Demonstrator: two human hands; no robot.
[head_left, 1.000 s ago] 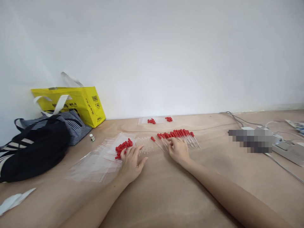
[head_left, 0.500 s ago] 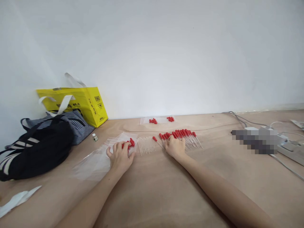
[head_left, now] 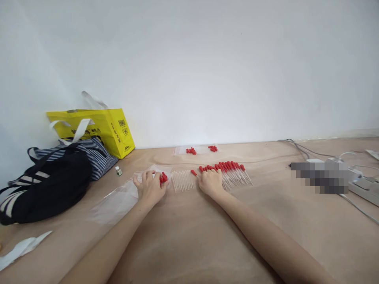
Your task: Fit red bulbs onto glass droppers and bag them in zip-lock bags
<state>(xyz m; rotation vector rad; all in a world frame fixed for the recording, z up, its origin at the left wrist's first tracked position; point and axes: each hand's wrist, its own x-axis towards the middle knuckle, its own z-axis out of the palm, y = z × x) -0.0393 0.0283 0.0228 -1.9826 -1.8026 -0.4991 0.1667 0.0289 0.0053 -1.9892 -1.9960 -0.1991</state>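
1. My left hand (head_left: 150, 188) arches palm-down, fingers spread and bent; I cannot tell whether it grips anything.
2. My right hand (head_left: 211, 182) is curled, knuckles up, fingertips hidden, so its hold is unclear.
3. The red-tipped sticks (head_left: 232, 167) have slim pale shafts and rounded ends, fanned in a slanting row; the plain sticks (head_left: 182, 180) are whitish and thin.
4. The red-tipped row lies beside my right hand, mostly to its right. Plain sticks lie between my hands. Red caps (head_left: 163, 178) cluster at my left fingers, over clear bags (head_left: 115, 202).
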